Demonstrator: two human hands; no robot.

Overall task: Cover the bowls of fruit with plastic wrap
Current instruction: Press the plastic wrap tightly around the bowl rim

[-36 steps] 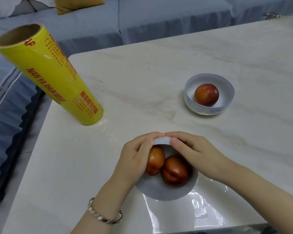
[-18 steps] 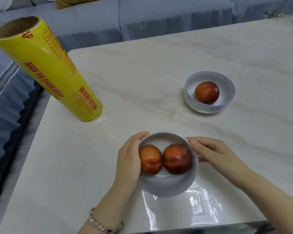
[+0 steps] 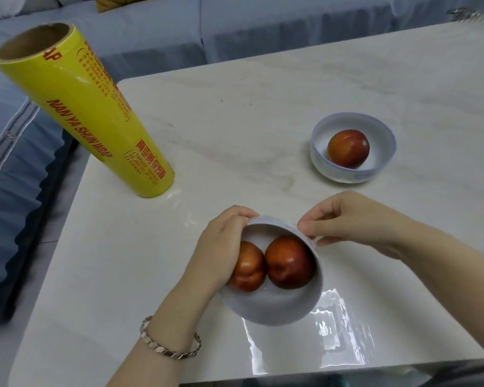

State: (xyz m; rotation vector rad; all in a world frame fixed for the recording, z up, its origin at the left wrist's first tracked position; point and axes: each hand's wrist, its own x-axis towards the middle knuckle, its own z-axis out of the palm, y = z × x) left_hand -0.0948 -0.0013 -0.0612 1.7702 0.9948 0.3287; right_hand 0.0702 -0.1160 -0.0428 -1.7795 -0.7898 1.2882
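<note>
Observed: near bowl (image 3: 277, 305), two red fruits (image 3: 289, 262) inside, tilted toward the person near the front edge of the table (image 3: 235, 121), resting on a loose sheet of plastic wrap (image 3: 333, 331). The left hand (image 3: 221, 247) has fingers curled round its left rim; the right hand (image 3: 352, 219) pinches the far rim with thumb and forefinger, film between them not discernible. The far bowl (image 3: 344, 177) with a single fruit (image 3: 348, 148) stands well apart to the right; the yellow wrap roll (image 3: 95, 118) stands upright at left.

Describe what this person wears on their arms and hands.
No sleeves are in view. The left wrist carries a bracelet of flat metallic links, silvery-pink. The right wrist is bare, and no rings show.
</note>
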